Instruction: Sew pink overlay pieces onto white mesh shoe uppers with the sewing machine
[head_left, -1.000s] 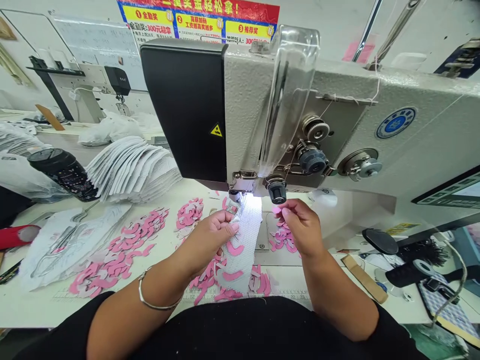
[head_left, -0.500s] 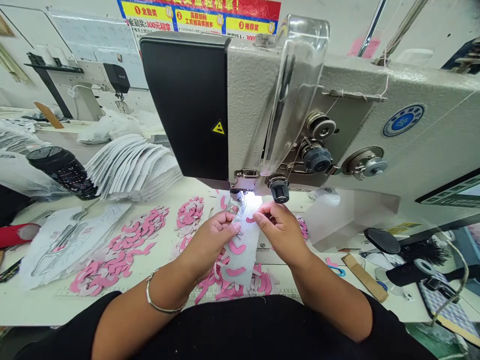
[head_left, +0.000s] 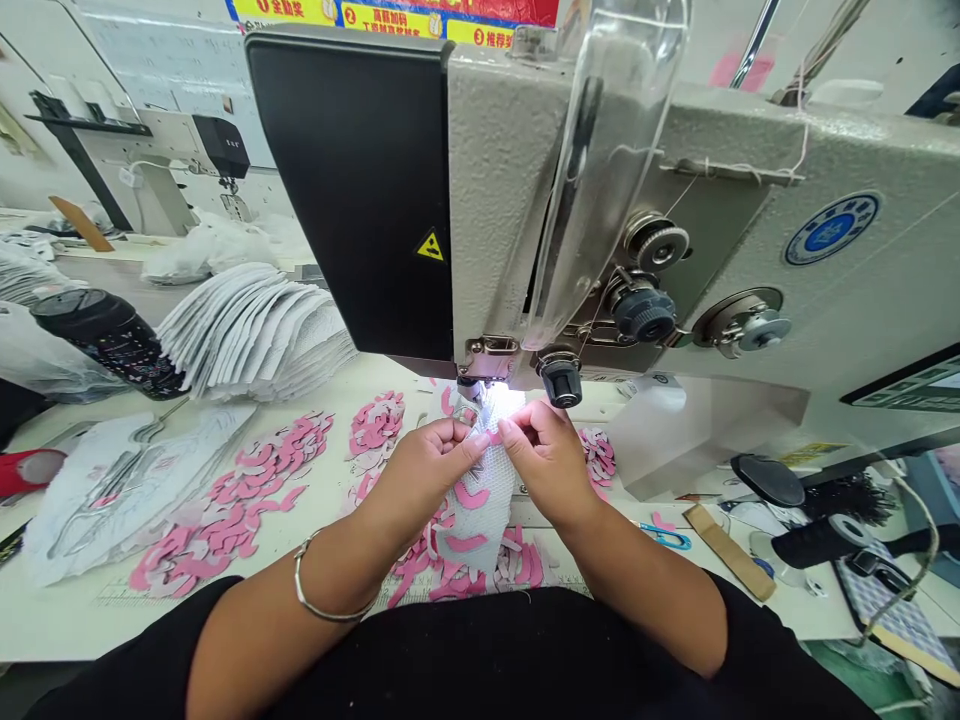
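A white mesh fabric piece [head_left: 480, 500] with pink crescent patches lies under the lit presser foot [head_left: 480, 385] of the sewing machine [head_left: 585, 210]. My left hand [head_left: 424, 470], with a bangle on its wrist, is closed and pinches the fabric's top left edge. Fingers pinched, my right hand [head_left: 544, 455] presses a small pink patch [head_left: 495, 437] onto the fabric just below the needle. The two hands' fingertips almost touch.
Loose pink crescent patches [head_left: 232, 495] lie scattered left of the hands and around the fabric. A fanned stack of white mesh pieces [head_left: 255, 335] and a dark bottle [head_left: 105, 340] sit at the left. Blue snips [head_left: 664, 538], tape and cables lie at the right.
My right hand carried a pink patch from the pile at the right over to the fabric under the needle. My view moved closer to the machine.
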